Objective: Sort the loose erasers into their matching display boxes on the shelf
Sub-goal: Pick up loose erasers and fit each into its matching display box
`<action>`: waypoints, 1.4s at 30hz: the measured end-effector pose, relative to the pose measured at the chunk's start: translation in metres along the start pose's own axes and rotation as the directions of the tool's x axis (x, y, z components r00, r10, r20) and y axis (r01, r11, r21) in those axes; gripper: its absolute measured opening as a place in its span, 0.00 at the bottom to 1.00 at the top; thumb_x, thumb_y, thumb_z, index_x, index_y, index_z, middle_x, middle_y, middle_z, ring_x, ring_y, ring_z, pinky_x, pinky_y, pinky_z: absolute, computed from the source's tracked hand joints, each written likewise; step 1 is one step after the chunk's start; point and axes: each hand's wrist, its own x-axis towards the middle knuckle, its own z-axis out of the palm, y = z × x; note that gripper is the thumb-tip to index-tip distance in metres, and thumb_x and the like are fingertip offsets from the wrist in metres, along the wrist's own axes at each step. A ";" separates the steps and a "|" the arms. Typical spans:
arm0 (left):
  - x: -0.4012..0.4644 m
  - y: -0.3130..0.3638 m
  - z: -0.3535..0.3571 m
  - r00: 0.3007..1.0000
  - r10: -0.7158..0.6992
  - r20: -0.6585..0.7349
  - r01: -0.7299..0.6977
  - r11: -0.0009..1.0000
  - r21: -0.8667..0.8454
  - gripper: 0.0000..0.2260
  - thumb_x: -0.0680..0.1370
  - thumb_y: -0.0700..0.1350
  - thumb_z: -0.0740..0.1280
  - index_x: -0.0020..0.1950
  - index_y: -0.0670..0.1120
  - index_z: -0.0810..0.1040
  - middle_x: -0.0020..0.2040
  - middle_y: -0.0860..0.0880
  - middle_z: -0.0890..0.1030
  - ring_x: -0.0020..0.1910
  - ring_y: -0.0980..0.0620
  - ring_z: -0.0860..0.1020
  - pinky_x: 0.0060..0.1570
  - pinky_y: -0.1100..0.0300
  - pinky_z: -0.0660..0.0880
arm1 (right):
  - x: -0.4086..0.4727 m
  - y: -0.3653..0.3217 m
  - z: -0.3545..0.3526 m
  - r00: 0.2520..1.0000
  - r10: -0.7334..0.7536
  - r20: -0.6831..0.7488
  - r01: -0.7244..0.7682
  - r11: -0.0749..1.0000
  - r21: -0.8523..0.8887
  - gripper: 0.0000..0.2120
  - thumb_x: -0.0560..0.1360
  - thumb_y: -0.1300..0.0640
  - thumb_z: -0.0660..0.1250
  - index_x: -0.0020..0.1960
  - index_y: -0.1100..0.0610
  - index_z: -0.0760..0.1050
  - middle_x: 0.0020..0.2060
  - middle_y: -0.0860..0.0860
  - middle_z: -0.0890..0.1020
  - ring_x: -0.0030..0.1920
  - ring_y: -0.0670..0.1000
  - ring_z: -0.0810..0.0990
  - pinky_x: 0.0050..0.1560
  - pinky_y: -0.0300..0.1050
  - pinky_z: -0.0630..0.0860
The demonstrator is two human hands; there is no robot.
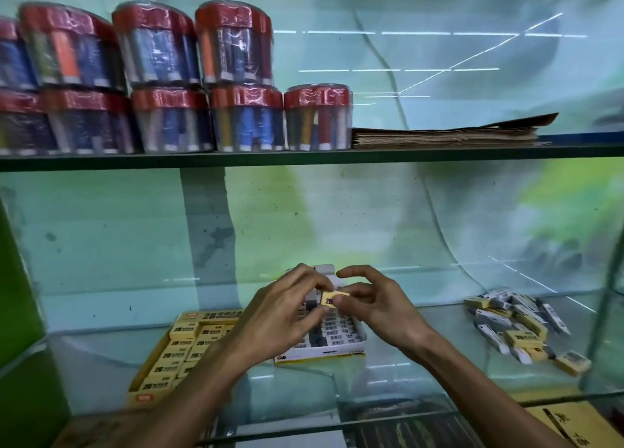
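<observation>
one yellow eraser (pixel 331 300), marked "2b", held up over the white display box (pixel 324 346); the left hand (pixel 287 316) pinches it between thumb and curled fingers (pixel 315 280), and the right hand (pixel 374 300) grips its other end with thumb and forefinger, the remaining fingers loosely bent.

two display boxes on the lower glass shelf (pixel 422 356): the white one at centre, packed with white-sleeved erasers in rows, its far flap standing up behind the hands; the yellow display box (pixel 169 353) just beside it to the left, holding rows of yellow erasers, its right part hidden by the left forearm. the yellow box's near corner lies close to the shelf's front edge.

one loose pile of erasers (pixel 520 326) at the right of the same shelf, well apart from the boxes, yellow and white mixed; exact count cannot be told. one yellow piece lies at the pile's near edge, close to the shelf front. bare glass lies between pile and white box.

upper shelf (pixel 304 159): nine red-lidded clear tubs (pixel 246 120) visible, stacked in two tiers at left, the leftmost cut off by the frame; one flat stack of brown paper (pixel 445 133) to their right, and open shelf beyond it.
</observation>
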 end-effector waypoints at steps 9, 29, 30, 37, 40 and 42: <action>-0.039 -0.034 -0.036 0.989 -0.148 0.024 0.146 0.987 0.072 0.11 0.79 0.56 0.65 0.60 0.58 0.72 0.55 0.64 0.72 0.45 0.65 0.73 0.42 0.70 0.71 | 0.019 0.001 0.044 0.995 -0.056 0.079 0.065 0.990 -0.124 0.08 0.78 0.55 0.67 0.57 0.52 0.75 0.39 0.47 0.85 0.37 0.41 0.80 0.40 0.33 0.73; -0.099 -0.113 -0.071 0.832 -0.526 0.174 0.504 0.849 0.160 0.10 0.76 0.55 0.70 0.56 0.58 0.78 0.55 0.58 0.76 0.57 0.57 0.69 0.59 0.56 0.70 | 0.043 0.022 0.059 0.968 -0.188 0.167 0.236 0.451 -0.861 0.06 0.79 0.50 0.62 0.49 0.47 0.78 0.46 0.41 0.83 0.46 0.47 0.78 0.39 0.43 0.67; -0.099 -0.113 -0.071 0.829 -0.531 0.176 0.505 0.845 0.173 0.10 0.76 0.55 0.70 0.56 0.58 0.78 0.55 0.59 0.76 0.57 0.58 0.69 0.59 0.56 0.70 | 0.043 0.022 0.057 0.971 -0.182 0.157 0.226 0.462 -0.858 0.06 0.79 0.50 0.62 0.49 0.47 0.78 0.45 0.41 0.83 0.45 0.46 0.77 0.40 0.43 0.68; -0.075 -0.091 -0.062 0.868 -0.473 0.151 0.468 0.881 0.065 0.07 0.76 0.55 0.69 0.53 0.59 0.77 0.52 0.63 0.75 0.54 0.65 0.70 0.54 0.64 0.68 | 0.035 0.025 0.028 0.981 -0.165 0.097 0.167 0.490 -0.855 0.06 0.79 0.49 0.64 0.47 0.47 0.79 0.43 0.41 0.82 0.43 0.47 0.78 0.41 0.44 0.74; -0.051 -0.060 -0.046 0.919 -0.389 0.058 0.393 0.915 -0.094 0.04 0.76 0.51 0.71 0.50 0.56 0.80 0.49 0.61 0.79 0.47 0.64 0.75 0.43 0.73 0.67 | 0.023 0.027 0.004 0.983 -0.170 0.070 0.150 0.523 -0.839 0.05 0.78 0.51 0.64 0.47 0.48 0.79 0.42 0.42 0.83 0.43 0.48 0.79 0.43 0.47 0.76; -0.035 -0.038 -0.034 0.932 -0.358 0.047 0.360 0.911 -0.200 0.04 0.76 0.48 0.71 0.50 0.55 0.81 0.45 0.60 0.80 0.42 0.60 0.76 0.38 0.72 0.68 | 0.012 0.029 -0.013 0.985 -0.166 0.047 0.131 0.543 -0.829 0.05 0.78 0.51 0.64 0.48 0.48 0.79 0.43 0.42 0.82 0.43 0.46 0.79 0.44 0.47 0.76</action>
